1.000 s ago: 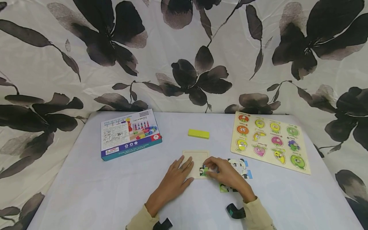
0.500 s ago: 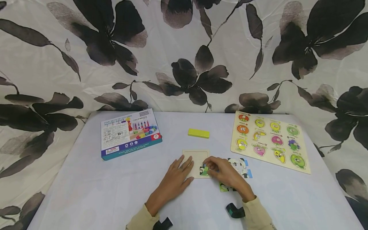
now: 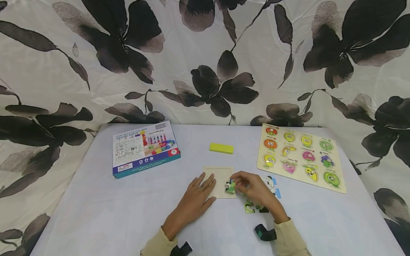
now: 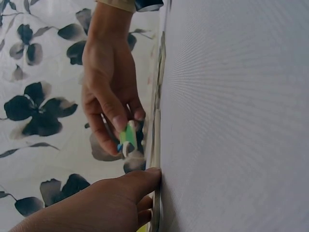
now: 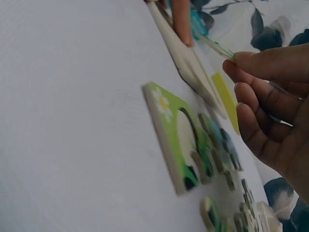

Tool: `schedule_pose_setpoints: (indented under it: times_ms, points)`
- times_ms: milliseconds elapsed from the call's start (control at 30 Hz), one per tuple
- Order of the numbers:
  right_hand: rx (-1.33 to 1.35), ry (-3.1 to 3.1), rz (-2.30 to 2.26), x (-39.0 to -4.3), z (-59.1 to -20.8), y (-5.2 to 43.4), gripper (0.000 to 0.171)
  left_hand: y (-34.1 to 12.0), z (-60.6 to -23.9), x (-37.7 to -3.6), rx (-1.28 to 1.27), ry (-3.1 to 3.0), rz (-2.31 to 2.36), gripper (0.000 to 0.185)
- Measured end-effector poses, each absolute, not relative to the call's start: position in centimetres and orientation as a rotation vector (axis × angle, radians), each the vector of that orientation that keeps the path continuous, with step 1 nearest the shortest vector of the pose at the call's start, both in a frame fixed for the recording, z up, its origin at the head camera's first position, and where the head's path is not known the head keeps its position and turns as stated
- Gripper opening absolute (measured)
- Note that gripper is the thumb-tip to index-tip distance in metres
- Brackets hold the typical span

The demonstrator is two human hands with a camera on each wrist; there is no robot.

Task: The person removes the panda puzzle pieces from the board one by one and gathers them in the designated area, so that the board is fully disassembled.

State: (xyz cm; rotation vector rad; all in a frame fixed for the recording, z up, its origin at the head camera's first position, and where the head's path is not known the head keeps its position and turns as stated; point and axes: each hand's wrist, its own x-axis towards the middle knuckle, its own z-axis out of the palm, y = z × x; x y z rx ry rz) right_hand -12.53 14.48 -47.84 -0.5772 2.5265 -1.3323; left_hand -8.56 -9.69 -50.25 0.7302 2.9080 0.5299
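My right hand pinches a green jigsaw piece between thumb and fingers, over the right side of a pale square puzzle tray. In the left wrist view the piece is tilted and held up off the tray. My left hand lies with spread, straight fingers on the tray's left part. More jigsaw pieces with panda markings lie to the right, partly behind my right hand; a green one with a daisy shows large in the right wrist view.
A boxed bead set lies at the back left. Behind the tray sits a yellow block. A fruit puzzle board rests at the right. Black straps with camera mounts are at the wrists.
My right hand lifts the green piece off the tray's lower right corner and shifts slightly right with it, uncovering more loose pieces below. My left hand stays in place.
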Motion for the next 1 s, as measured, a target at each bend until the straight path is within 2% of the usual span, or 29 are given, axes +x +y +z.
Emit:
schedule_pose_setpoints:
  times_ms: [433, 1000]
  points:
    - [-0.469, 2.462, -1.483, -12.3, -46.7, 18.2, 0.025, -9.6, -50.1, -8.5, 0.728, 2.911, 0.561, 0.058]
    - [-0.210, 2.495, -1.481, -8.8, -47.5, 26.6, 0.030, -9.6, -50.2, -8.6, 0.731, 2.920, 0.577, 0.059]
